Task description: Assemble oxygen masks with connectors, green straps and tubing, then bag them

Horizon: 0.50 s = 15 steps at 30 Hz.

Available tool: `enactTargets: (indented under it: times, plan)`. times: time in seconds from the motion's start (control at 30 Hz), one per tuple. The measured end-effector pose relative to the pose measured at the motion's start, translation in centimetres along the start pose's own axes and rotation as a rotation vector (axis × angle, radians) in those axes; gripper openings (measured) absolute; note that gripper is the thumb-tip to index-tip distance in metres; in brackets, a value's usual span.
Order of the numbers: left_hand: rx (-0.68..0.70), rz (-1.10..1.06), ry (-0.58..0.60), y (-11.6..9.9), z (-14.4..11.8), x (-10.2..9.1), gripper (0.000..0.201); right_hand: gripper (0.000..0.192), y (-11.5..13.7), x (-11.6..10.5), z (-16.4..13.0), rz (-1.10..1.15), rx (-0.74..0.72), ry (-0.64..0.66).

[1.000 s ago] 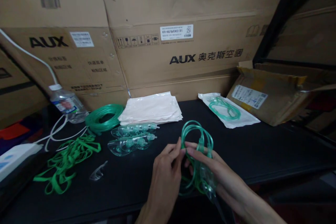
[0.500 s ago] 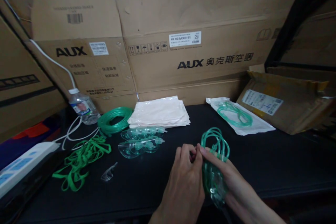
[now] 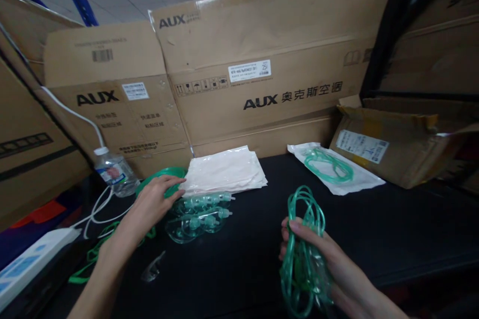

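Note:
My right hand [image 3: 318, 246] is closed around a clear green oxygen mask with its coiled tubing [image 3: 309, 204], held up at the lower right. Loops of the tubing rise above the fingers, and part of the mask lies hidden in the hand. My left hand [image 3: 159, 202] reaches across to the left edge of a stack of white pouches [image 3: 224, 169]. Its thumb and fingers are apart, with the tips at the pouches' edge; whether they touch is unclear. Behind this hand a green tubing coil [image 3: 151, 179] is partly covered. Clear green masks [image 3: 198, 227] rest just below the stack.
A white pouch with green tubing [image 3: 331, 167] lies at the right, by an open carton [image 3: 389, 139]. Green elastic straps [image 3: 84, 271], a small clear plastic piece [image 3: 152, 266], a power strip [image 3: 33, 254] and a plastic bottle [image 3: 116, 174] are on the left. Tall cardboard [image 3: 292, 70] stands behind.
My left hand has left the tubing bundle and moved up and left to the white pouches. The right hand keeps hold of the mask and tubing. The camera view has tilted up.

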<state>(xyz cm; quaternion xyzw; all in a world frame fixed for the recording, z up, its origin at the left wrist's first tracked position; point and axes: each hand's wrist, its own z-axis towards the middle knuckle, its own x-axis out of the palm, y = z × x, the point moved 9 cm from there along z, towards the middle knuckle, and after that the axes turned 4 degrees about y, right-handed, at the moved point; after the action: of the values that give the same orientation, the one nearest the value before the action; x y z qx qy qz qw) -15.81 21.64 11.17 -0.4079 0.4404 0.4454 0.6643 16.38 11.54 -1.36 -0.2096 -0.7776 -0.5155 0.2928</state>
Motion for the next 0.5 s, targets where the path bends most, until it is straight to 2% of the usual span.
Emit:
enactTargets:
  times: [0.13,0.3,0.4,0.5]
  plan:
    - [0.046,-0.037,0.097,0.2,1.6,1.5,0.053,0.030,0.0,0.2,-0.2,-0.002,0.003,0.012]
    - [0.067,-0.077,0.184,-0.2,2.8,2.6,0.047,0.028,0.0,0.2,-0.2,0.023,0.000,0.045]
    - [0.076,-0.083,0.187,0.0,3.0,2.6,0.045,0.026,-0.1,0.3,0.0,0.033,-0.008,0.086]
    - [0.088,-0.074,0.143,-0.1,3.1,2.2,0.043,0.025,-0.1,0.4,0.2,0.043,-0.014,0.113]
